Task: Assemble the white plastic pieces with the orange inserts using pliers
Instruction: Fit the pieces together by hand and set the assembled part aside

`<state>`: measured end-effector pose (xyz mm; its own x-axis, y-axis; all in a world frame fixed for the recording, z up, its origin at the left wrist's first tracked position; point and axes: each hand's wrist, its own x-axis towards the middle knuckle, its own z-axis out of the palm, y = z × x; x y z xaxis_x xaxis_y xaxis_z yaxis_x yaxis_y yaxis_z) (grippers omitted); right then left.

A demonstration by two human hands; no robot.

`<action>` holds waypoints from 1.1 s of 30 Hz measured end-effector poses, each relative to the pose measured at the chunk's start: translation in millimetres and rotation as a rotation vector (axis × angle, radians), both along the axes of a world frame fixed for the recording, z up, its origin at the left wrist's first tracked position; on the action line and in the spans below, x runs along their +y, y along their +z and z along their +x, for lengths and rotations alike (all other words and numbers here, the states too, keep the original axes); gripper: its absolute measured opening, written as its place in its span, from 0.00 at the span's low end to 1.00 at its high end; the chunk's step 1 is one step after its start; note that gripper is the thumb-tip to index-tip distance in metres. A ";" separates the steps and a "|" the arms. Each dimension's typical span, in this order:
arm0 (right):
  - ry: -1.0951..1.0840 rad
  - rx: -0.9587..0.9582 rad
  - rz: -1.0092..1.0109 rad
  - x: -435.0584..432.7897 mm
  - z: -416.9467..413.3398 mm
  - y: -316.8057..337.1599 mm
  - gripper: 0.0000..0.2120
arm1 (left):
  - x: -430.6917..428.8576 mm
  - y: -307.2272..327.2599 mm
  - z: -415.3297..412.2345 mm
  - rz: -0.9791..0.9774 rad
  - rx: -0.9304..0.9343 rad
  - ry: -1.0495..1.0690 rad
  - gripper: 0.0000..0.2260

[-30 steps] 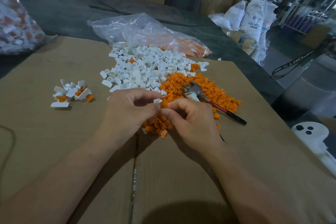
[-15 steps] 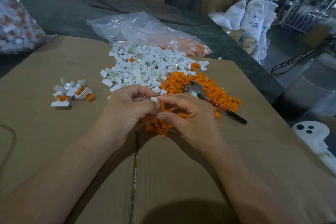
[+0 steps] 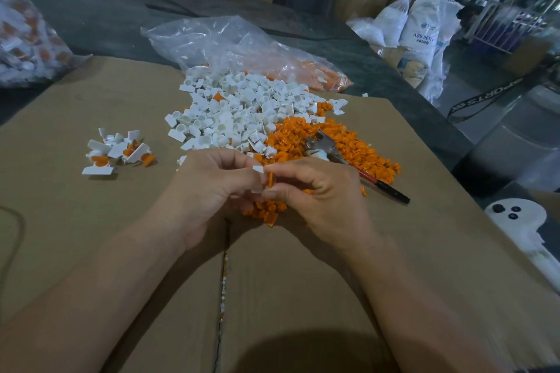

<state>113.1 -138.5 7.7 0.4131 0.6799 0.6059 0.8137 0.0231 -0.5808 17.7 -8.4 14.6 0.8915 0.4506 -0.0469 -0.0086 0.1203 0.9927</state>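
My left hand [image 3: 212,188] pinches a small white plastic piece [image 3: 258,169] at its fingertips. Right beside it, my right hand [image 3: 321,194] pinches an orange insert [image 3: 270,180] against that piece. Both hands hover over the near edge of a heap of orange inserts [image 3: 330,145]. Behind it lies a larger heap of white pieces [image 3: 242,109]. The pliers [image 3: 333,151], metal-jawed with a red and black handle, lie on the orange heap just right of my right hand, untouched.
A small cluster of white pieces with orange inserts [image 3: 116,151] sits at the left on the cardboard sheet [image 3: 91,221]. A clear plastic bag [image 3: 230,45] lies behind the heaps. Another bag of parts [image 3: 27,39] stands far left. A white object [image 3: 515,218] sits at the right edge.
My hands rose slightly from the orange heap. The orange insert is now upright between my right fingertips, pressed beside the white piece in my left.
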 end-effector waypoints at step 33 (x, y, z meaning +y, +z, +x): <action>0.078 0.180 -0.035 0.6 0.4 -0.9 0.18 | 2.0 2.0 1.4 -0.063 0.047 0.057 0.12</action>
<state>113.4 -137.8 6.8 0.4581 0.7335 0.5020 0.6929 0.0591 -0.7186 19.2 -6.4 16.6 0.8604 0.4957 -0.1179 0.0291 0.1833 0.9826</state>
